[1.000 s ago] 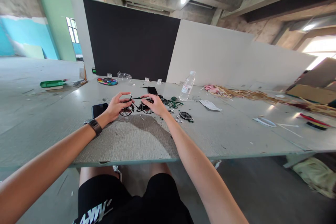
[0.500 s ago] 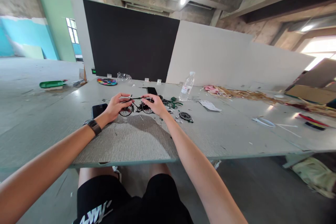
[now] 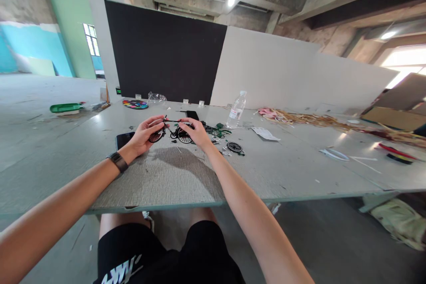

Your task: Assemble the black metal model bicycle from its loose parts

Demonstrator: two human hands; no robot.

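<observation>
A small black model bicycle [image 3: 174, 133] is held between my two hands, a little above the table. My left hand [image 3: 146, 133] grips its left end, around the front wheel and the handlebar. At the other end, my right hand [image 3: 196, 131] pinches the frame over the other wheel, its fingers partly hiding that wheel. A loose black spoked wheel [image 3: 234, 147] lies to the right of my right hand. Dark green plastic parts [image 3: 218, 130] are scattered just beyond it.
A clear water bottle [image 3: 237, 110] stands behind the parts, near a paper sheet [image 3: 265, 133]. One black phone [image 3: 124, 140] lies by my left wrist; another dark flat device [image 3: 192, 115] is farther back. A paint palette [image 3: 135, 104] and straw-like strips [image 3: 299, 118] lie along the back.
My left hand has closed farther around the front end of the bicycle, covering more of its wheel. The bicycle has shifted slightly left and turned a little; my right hand keeps its hold.
</observation>
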